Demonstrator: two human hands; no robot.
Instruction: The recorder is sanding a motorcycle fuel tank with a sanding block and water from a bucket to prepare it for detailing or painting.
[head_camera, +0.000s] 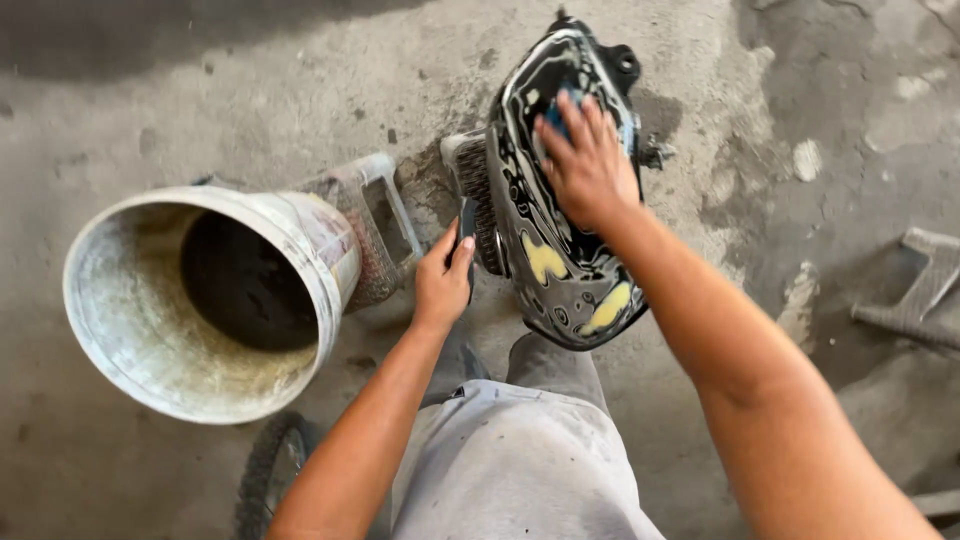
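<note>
A dark motorcycle fuel tank (560, 260) with sanded grey rings and yellow filler patches stands on the concrete floor in front of my knees. My right hand (588, 160) lies flat on its upper side, pressing a small blue sanding pad (562, 108) under the fingers. My left hand (443, 278) grips the tank's left edge, fingers curled round the rim. My legs in grey dusty trousers (520, 450) show below.
A large white bucket (210, 300) with dark water stands left of the tank. A grey rectangular container (375, 215) sits behind it. A tyre (268, 470) shows at the bottom left. A grey metal piece (915, 290) lies at the right.
</note>
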